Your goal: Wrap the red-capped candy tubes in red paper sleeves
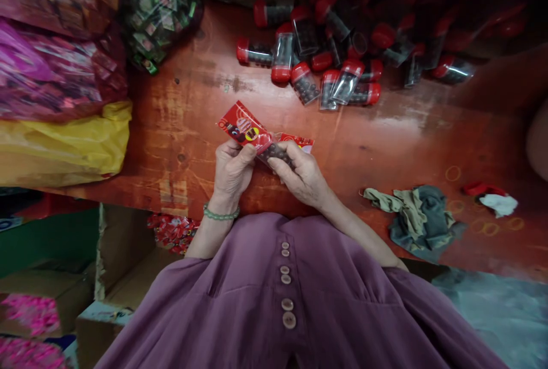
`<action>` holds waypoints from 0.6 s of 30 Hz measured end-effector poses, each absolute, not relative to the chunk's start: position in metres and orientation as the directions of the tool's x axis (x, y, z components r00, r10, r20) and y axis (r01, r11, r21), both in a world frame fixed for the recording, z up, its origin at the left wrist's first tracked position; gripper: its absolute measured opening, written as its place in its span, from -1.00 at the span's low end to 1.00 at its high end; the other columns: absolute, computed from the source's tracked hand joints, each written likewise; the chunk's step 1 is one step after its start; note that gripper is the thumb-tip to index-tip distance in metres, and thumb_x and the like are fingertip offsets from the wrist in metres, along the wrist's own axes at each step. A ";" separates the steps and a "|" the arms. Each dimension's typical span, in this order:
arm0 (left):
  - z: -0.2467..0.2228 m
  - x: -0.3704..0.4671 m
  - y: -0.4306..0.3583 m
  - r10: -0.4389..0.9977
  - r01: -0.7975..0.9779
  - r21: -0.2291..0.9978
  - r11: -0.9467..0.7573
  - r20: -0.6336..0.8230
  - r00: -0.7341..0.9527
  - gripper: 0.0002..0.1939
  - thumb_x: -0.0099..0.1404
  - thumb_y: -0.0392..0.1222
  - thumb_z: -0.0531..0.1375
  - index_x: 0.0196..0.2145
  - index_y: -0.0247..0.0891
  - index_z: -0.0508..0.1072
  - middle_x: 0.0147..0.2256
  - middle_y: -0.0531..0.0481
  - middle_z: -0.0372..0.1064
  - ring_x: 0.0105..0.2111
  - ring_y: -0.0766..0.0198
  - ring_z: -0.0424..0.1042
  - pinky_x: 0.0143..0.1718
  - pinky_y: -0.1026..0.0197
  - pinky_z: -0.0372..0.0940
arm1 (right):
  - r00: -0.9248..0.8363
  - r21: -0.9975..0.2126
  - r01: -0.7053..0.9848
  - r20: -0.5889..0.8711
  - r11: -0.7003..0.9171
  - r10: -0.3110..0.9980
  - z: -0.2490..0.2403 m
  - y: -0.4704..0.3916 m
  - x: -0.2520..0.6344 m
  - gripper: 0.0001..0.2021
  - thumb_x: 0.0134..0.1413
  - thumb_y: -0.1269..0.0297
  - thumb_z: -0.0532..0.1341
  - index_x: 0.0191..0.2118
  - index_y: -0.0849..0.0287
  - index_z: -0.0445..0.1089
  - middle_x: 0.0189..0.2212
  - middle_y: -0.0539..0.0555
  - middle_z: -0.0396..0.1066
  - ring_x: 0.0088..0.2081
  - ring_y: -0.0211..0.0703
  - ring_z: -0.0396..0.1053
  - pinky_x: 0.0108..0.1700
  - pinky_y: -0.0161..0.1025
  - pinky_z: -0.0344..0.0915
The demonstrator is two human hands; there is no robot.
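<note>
My left hand, with a green bead bracelet at its wrist, pinches a flat red printed sleeve between thumb and fingers. In my right hand is a clear tube of dark round balls, its ends partly covered by fingers. The tube lies against the lower end of the sleeve; how far it sits inside I cannot tell. Just behind my right hand, a second red printed piece shows on the wooden table.
Many red-capped clear tubes of dark balls lie piled at the back. Bags of wrapped packets and a yellow bag stand on the left. A crumpled cloth and yellow rubber bands lie at right. Cardboard boxes are below left.
</note>
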State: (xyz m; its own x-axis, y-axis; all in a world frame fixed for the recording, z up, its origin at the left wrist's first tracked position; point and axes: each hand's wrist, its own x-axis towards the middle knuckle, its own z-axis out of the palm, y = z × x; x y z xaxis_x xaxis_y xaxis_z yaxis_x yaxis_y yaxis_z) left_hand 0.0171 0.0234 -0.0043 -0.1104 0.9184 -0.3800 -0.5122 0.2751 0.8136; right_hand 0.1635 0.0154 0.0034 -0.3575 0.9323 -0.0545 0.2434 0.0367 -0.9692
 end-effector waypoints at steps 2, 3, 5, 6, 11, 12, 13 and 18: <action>-0.002 0.017 0.022 0.923 -0.512 0.819 0.260 -0.367 -0.118 -0.58 -0.18 0.15 0.51 -0.46 -0.19 0.62 -0.46 0.02 0.57 -0.39 0.19 0.57 -0.21 0.15 0.47 | -0.363 -0.934 0.327 0.019 0.147 0.931 0.002 0.014 0.162 -0.83 0.32 0.18 0.10 -0.13 0.17 0.29 -0.33 0.05 0.43 -0.35 -0.21 0.38 -0.27 -0.26 0.30; -0.001 0.017 0.021 0.923 -0.511 0.820 0.258 -0.365 -0.120 -0.60 -0.16 0.13 0.51 -0.46 -0.20 0.62 -0.46 0.01 0.58 -0.37 0.18 0.58 -0.19 0.14 0.47 | -0.363 -0.904 0.374 0.062 0.206 0.930 0.001 0.013 0.161 -0.82 0.31 0.19 0.10 -0.11 0.17 0.30 -0.30 0.09 0.46 -0.32 -0.17 0.41 -0.25 -0.23 0.31; 0.001 0.016 0.019 0.919 -0.513 0.811 0.281 -0.381 -0.098 -0.62 -0.15 0.08 0.52 -0.44 -0.21 0.62 -0.44 0.00 0.59 -0.34 0.15 0.60 -0.15 0.12 0.48 | -0.359 -0.848 0.442 0.133 0.294 0.924 0.001 0.009 0.159 -0.80 0.32 0.19 0.08 -0.07 0.19 0.30 -0.27 0.15 0.48 -0.28 -0.11 0.43 -0.21 -0.20 0.32; 0.002 0.016 0.017 0.915 -0.518 0.800 0.303 -0.396 -0.076 -0.61 -0.15 0.07 0.52 -0.43 -0.22 0.62 -0.43 -0.02 0.60 -0.30 0.13 0.60 -0.13 0.11 0.48 | -0.360 -0.836 0.455 0.141 0.306 0.922 0.001 0.007 0.158 -0.79 0.33 0.19 0.07 -0.06 0.19 0.30 -0.28 0.15 0.48 -0.29 -0.10 0.43 -0.22 -0.20 0.32; 0.009 0.011 0.006 0.899 -0.544 0.749 0.378 -0.437 0.023 -0.57 -0.13 0.07 0.52 -0.37 -0.28 0.62 -0.32 -0.13 0.62 -0.08 -0.03 0.57 -0.03 0.05 0.46 | -0.400 -0.906 0.371 0.045 0.206 0.915 0.005 -0.002 0.157 -0.79 0.36 0.15 0.03 -0.10 0.15 0.30 -0.37 0.01 0.42 -0.40 -0.23 0.36 -0.34 -0.30 0.27; 0.010 0.011 0.004 0.902 -0.541 0.752 0.377 -0.430 0.031 -0.58 -0.12 0.06 0.51 -0.37 -0.27 0.62 -0.30 -0.13 0.62 -0.06 -0.03 0.56 -0.02 0.05 0.46 | -0.404 -0.904 0.370 0.051 0.214 0.913 0.006 -0.004 0.157 -0.79 0.36 0.16 0.03 -0.09 0.15 0.29 -0.37 0.02 0.42 -0.40 -0.22 0.36 -0.33 -0.29 0.28; 0.012 0.011 0.001 0.908 -0.534 0.760 0.370 -0.418 0.033 -0.59 -0.10 0.06 0.51 -0.37 -0.26 0.62 -0.29 -0.13 0.62 -0.06 -0.02 0.56 -0.02 0.05 0.45 | -0.402 -0.893 0.384 0.067 0.235 0.913 0.006 -0.006 0.156 -0.80 0.35 0.18 0.02 -0.08 0.16 0.28 -0.35 0.05 0.43 -0.38 -0.20 0.37 -0.31 -0.27 0.29; 0.018 0.017 -0.008 0.919 -0.501 0.805 0.317 -0.391 -0.045 -0.62 -0.13 0.08 0.51 -0.44 -0.24 0.62 -0.39 -0.06 0.61 -0.25 0.09 0.60 -0.14 0.11 0.48 | -0.352 -0.851 0.453 0.101 0.264 0.930 0.010 -0.017 0.153 -0.80 0.31 0.20 0.05 -0.07 0.17 0.26 -0.29 0.15 0.44 -0.31 -0.10 0.40 -0.23 -0.18 0.30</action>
State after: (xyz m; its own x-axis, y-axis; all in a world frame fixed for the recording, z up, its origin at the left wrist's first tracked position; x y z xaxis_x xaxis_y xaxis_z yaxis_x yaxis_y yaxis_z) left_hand 0.0172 -0.0075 0.0183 -0.0453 0.9194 -0.3908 -0.5013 0.3174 0.8049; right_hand 0.1533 -0.0175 0.0104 -0.3522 0.9304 0.1011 0.4532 0.2640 -0.8514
